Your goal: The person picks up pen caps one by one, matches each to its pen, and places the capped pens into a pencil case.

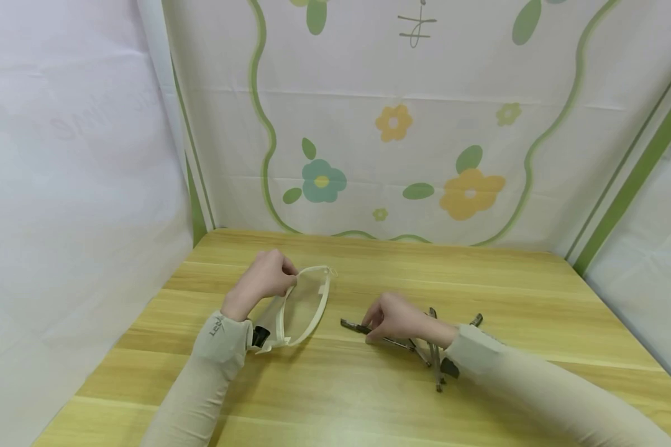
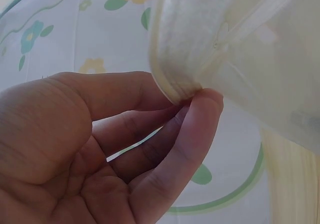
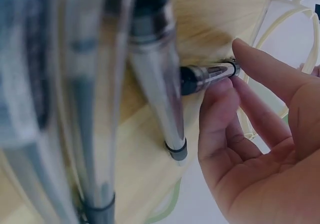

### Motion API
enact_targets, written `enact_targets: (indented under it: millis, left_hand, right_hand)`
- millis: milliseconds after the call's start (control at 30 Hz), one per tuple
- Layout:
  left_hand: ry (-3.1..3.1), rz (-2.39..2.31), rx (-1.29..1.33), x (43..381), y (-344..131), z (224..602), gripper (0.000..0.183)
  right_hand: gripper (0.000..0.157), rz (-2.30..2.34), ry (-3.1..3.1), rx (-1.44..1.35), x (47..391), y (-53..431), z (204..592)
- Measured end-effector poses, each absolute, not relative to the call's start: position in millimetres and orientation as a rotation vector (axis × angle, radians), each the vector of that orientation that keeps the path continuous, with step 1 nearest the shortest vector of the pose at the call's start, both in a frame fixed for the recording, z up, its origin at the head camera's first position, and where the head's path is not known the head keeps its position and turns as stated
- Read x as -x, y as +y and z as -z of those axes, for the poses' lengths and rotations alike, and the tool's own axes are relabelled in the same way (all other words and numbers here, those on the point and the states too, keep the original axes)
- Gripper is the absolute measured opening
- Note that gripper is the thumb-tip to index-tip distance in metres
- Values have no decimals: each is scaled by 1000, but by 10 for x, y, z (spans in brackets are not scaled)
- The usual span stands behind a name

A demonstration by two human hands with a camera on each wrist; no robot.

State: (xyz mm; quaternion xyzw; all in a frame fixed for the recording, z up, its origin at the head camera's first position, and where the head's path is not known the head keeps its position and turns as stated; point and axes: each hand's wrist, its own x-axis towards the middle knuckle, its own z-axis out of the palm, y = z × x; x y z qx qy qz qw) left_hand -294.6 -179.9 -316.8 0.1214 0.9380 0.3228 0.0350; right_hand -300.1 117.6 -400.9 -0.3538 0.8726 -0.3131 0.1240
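Observation:
At the left of the table my left hand point(image 1: 265, 276) pinches the edge of a see-through pouch point(image 1: 325, 304) with cream trim, between thumb and fingertip. Its mouth gapes toward the right in the head view. The left wrist view shows the pinched corner of the pouch point(image 2: 175, 48) up close. To the right of the pouch, my right hand point(image 1: 398, 320) holds a clear-barrelled pen point(image 1: 351, 325) with dark ends, low at the tabletop. Thumb and fingers close round that pen point(image 3: 212, 77) in the right wrist view. More pens point(image 1: 435, 366) lie crossed under the right wrist, partly hidden.
The wood-grain table point(image 1: 324, 403) has a white cloth with printed flowers point(image 1: 358, 143) hanging behind it. White sheets point(image 1: 78, 186) stand at the left and right sides. One pen end point(image 1: 477, 320) pokes out beyond the right sleeve.

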Motion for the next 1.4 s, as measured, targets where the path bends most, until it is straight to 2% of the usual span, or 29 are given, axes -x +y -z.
enact_targets:
  millis: [400,867,1400]
  left_hand:
    - [2878,-1002,-361,2953,-1790,3172,19]
    - [2882,-979,-361,2968,-1752,3200,18]
    - [2867,-976,-369,2968,-1768,3201,22]
  right_hand:
    - [16,912,2531,1040,2994,1154,4007]
    - [14,1065,2476,917,3022,1213,3936]
    - [33,1641,2227,514,2916,1103,3603]
